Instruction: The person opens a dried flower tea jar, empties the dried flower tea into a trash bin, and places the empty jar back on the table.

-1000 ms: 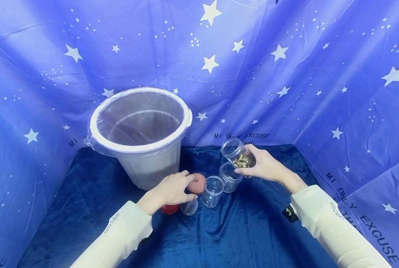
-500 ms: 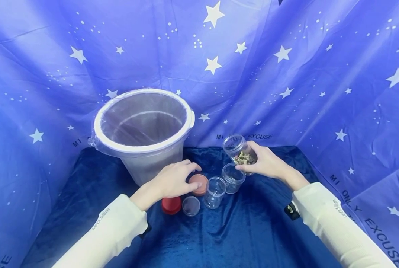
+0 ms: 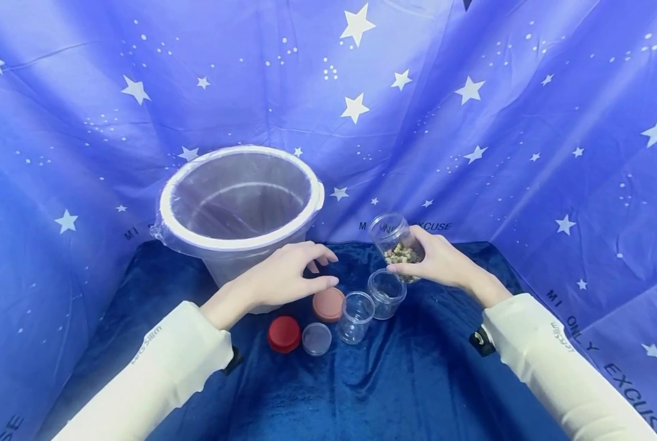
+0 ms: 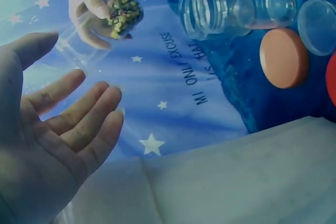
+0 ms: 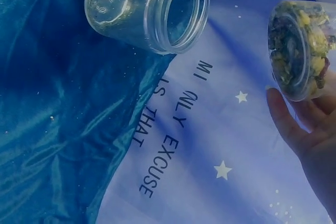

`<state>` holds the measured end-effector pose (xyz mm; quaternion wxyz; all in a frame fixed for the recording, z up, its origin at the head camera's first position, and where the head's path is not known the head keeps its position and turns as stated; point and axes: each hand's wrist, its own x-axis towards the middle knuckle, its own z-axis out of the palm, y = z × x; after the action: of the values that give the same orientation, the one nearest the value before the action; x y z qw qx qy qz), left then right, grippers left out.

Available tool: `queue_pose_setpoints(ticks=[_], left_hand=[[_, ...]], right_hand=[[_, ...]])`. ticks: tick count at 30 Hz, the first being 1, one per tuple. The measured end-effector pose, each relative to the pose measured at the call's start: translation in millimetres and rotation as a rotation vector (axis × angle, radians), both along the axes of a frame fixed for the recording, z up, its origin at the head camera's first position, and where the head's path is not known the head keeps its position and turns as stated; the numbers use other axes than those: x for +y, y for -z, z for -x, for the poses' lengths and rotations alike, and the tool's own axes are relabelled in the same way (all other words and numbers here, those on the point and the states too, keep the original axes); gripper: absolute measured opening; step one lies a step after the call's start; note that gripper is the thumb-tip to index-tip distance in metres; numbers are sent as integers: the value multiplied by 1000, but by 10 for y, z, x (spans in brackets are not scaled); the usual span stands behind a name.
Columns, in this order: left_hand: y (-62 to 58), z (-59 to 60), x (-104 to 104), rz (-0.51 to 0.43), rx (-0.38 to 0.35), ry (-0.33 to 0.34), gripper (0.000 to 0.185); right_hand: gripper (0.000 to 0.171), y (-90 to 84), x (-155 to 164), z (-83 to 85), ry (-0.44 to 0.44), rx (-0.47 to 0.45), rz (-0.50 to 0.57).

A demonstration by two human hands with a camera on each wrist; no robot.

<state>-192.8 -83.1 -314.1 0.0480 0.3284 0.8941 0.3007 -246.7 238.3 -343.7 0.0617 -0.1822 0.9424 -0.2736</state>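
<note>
My right hand (image 3: 444, 263) grips a see-through plastic jar (image 3: 387, 229) tilted to the left, its open mouth facing the bucket side. Dried flower buds in yellow, green and reddish tones (image 5: 317, 51) lie in its lower part. My left hand (image 3: 284, 269) hovers with loosely spread fingers over an orange lid (image 3: 328, 305), holding nothing; its palm shows in the left wrist view. Two lidless see-through jars stand upright on the cloth: a near jar (image 3: 356, 320) beside the orange lid, and a far jar (image 3: 387, 297) just below the held one, with a few bits inside.
A large white bucket (image 3: 234, 245) lined with a thin plastic bag stands at the back left. A red lid (image 3: 284, 334) and a see-through lid (image 3: 316, 340) lie in front of it on the dark blue cloth (image 3: 394, 380). Star-printed curtains (image 3: 471, 122) enclose the space.
My left hand has come off the orange lid and risen up and back, leaving the lid on the cloth. My right hand has lifted the jar of dried buds slightly.
</note>
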Motion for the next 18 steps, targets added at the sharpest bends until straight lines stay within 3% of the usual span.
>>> queue_pose_setpoints(ticks=[6, 10, 18], left_hand=[[-101, 2, 3, -77, -53, 7, 40], [-233, -40, 8, -126, -80, 7, 39], [-489, -33, -110, -193, 6, -52, 35]], right_hand=[[70, -81, -44, 31, 6, -18, -20], [67, -139, -77, 55, 1, 0, -34], [60, -218, -122, 102, -11, 49, -73]])
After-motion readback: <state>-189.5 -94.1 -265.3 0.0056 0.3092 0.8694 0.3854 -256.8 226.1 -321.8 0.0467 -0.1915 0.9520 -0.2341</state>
